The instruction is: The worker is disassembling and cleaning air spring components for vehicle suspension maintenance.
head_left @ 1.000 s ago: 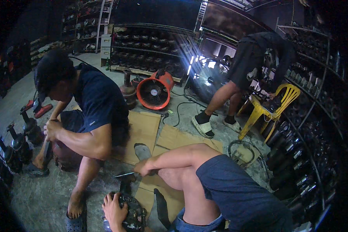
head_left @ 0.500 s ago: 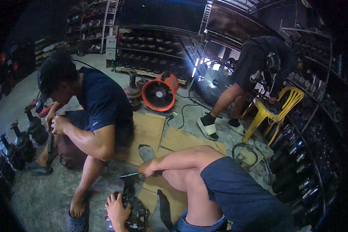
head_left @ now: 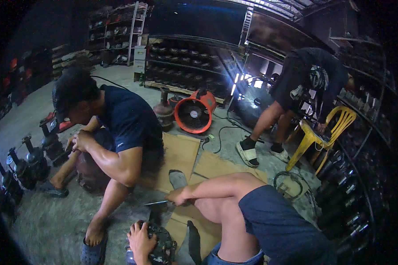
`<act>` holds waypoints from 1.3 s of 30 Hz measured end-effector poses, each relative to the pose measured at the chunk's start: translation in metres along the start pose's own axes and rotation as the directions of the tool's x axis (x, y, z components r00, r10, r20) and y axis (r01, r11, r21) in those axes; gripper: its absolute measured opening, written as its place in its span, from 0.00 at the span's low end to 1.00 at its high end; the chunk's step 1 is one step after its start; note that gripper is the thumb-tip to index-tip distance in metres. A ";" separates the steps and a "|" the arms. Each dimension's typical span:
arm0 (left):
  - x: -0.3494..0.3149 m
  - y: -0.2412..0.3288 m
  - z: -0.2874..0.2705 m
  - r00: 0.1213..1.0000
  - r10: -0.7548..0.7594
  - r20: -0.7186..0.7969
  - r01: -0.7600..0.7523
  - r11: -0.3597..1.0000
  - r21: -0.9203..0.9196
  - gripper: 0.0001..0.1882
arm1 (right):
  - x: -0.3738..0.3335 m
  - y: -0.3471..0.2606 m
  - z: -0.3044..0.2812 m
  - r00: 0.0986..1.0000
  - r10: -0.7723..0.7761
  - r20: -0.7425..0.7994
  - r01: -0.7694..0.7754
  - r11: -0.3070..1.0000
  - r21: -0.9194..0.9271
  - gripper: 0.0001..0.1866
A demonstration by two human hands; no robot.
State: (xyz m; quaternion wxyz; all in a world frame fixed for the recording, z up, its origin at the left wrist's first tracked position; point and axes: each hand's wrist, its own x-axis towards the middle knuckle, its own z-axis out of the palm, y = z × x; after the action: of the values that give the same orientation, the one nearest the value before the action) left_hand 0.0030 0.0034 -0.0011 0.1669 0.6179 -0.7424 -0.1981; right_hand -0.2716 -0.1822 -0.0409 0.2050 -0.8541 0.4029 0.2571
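Observation:
My left hand (head_left: 141,242) lies over a dark, round metal machine part (head_left: 159,247) at the bottom of the view. Its fingers curve over the top of the part, whose lower side is cut off by the frame. Above and to the right, my right hand (head_left: 177,197) is closed on a slim, pale metal tool (head_left: 157,202); its handle is hidden in the fist. The tool points left, just above the floor and apart from the part. My right forearm crosses over my bent leg (head_left: 227,221).
Flat cardboard (head_left: 177,152) lies on the concrete floor. A person (head_left: 132,119) sits at the left beside a row of bottle jacks (head_left: 35,154). Behind stands an orange drum fan (head_left: 193,115). Another person bends over a yellow chair (head_left: 340,119); cables (head_left: 292,181) coil nearby.
The view has shifted, so everything appears farther right and mostly lower. My left hand stays on the metal part, and my right hand keeps the slim tool. The seated person's hands have moved slightly.

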 end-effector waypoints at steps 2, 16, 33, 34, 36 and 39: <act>-0.001 0.001 -0.002 1.000 -0.011 0.002 0.011 1.000 0.002 0.30 | 0.002 -0.001 -0.001 0.999 -0.028 -0.026 0.027 0.999 -0.042 0.24; -0.003 -0.003 -0.004 0.998 0.064 -0.020 -0.064 0.998 0.000 0.31 | -0.010 -0.009 -0.006 0.995 0.088 0.040 -0.083 0.989 -0.122 0.17; -0.004 -0.002 0.004 0.999 0.035 -0.004 -0.035 0.998 -0.044 0.32 | -0.006 0.024 -0.001 0.999 -0.017 0.032 0.017 1.000 -0.020 0.33; -0.004 -0.002 0.005 1.000 0.015 -0.007 -0.015 0.999 -0.031 0.32 | -0.006 0.022 -0.002 0.999 0.037 0.007 -0.037 0.998 -0.044 0.32; -0.004 -0.003 0.006 0.999 0.032 0.006 -0.031 0.998 -0.050 0.32 | -0.010 0.019 -0.004 0.999 0.053 0.011 -0.052 0.998 -0.036 0.34; -0.004 -0.002 0.007 1.000 0.021 0.006 -0.021 0.998 -0.057 0.33 | -0.012 0.014 -0.004 0.995 0.088 0.047 -0.087 0.996 -0.025 0.34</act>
State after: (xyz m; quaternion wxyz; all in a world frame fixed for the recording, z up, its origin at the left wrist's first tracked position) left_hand 0.0024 0.0074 -0.0084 0.1842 0.6044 -0.7434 -0.2196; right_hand -0.2882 -0.1864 -0.0325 0.1933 -0.8314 0.4320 0.2911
